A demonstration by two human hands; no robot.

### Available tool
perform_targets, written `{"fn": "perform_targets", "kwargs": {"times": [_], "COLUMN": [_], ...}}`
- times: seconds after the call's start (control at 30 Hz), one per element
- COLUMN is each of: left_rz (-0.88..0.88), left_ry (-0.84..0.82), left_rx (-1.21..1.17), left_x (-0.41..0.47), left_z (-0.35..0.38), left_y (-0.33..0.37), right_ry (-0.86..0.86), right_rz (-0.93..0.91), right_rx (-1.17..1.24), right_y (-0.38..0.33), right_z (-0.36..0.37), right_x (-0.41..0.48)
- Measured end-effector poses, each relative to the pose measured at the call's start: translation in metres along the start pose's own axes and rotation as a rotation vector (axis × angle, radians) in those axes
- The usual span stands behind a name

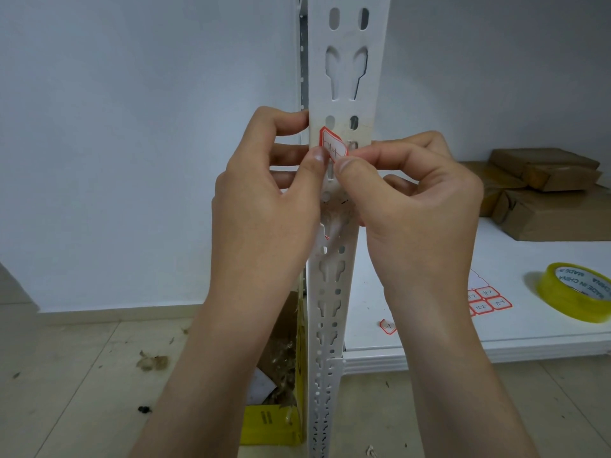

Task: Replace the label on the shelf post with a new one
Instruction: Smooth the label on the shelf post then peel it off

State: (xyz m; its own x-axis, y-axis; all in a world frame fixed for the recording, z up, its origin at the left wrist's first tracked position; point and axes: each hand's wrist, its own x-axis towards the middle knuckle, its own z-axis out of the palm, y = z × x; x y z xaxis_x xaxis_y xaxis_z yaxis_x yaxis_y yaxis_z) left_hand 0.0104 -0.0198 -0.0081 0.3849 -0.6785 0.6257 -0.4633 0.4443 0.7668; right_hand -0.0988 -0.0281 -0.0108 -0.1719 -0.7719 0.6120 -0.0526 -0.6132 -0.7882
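White slotted shelf post [347, 94] stands upright in the middle, close to a pale wall. To its right is a low white shelf board [515, 328]. On the board:
- a roll of yellowish clear tape [575, 294] near the front edge
- a sheet of red-bordered labels [486, 300], partly hidden behind the right wrist
- one loose sticker [387, 326] just beside the post
- brown wrapped parcels [545, 193] stacked at the back

Behind the post's foot, on the left, is an open yellow box [274, 423] with scraps in it. There is fluff and debris [152, 361] on the tiled floor. Both hands cover the post's mid section, hiding its slots there.

The label [333, 144] is on the post's front face at hand height. It is white with a red border and has handwriting on it. It sits tilted, long axis running from upper left down to lower right. Whether the upper end is stuck down, I cannot tell.

Left hand [264, 206]: the fingers curl round the post's left edge, gripping it, and the thumb tip rests at the label's lower edge. Right hand [416, 206]: the thumb and forefinger pinch the label's lower right end, with the other fingers folded under. Both forearms rise from below, one on each side of the post.
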Motion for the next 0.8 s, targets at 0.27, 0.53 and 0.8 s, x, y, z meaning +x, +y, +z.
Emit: {"fn": "perform_targets", "kwargs": {"times": [0.27, 0.53, 0.8], "left_rz": [0.01, 0.007, 0.013], "left_ry": [-0.004, -0.004, 0.0], "left_rx": [0.02, 0.015, 0.024], "left_x": [-0.0003, -0.0001, -0.0002], "left_z": [0.0004, -0.0003, 0.0004], "left_y": [0.0006, 0.0007, -0.0001], "right_ry": [-0.003, -0.005, -0.001], "right_rz": [0.007, 0.015, 0.01], "right_rx": [0.0, 0.008, 0.016], "right_y": [-0.0016, -0.0011, 0.0004], "right_z": [-0.0002, -0.0001, 0.0], "right_x": [-0.0001, 0.0002, -0.0003]}}
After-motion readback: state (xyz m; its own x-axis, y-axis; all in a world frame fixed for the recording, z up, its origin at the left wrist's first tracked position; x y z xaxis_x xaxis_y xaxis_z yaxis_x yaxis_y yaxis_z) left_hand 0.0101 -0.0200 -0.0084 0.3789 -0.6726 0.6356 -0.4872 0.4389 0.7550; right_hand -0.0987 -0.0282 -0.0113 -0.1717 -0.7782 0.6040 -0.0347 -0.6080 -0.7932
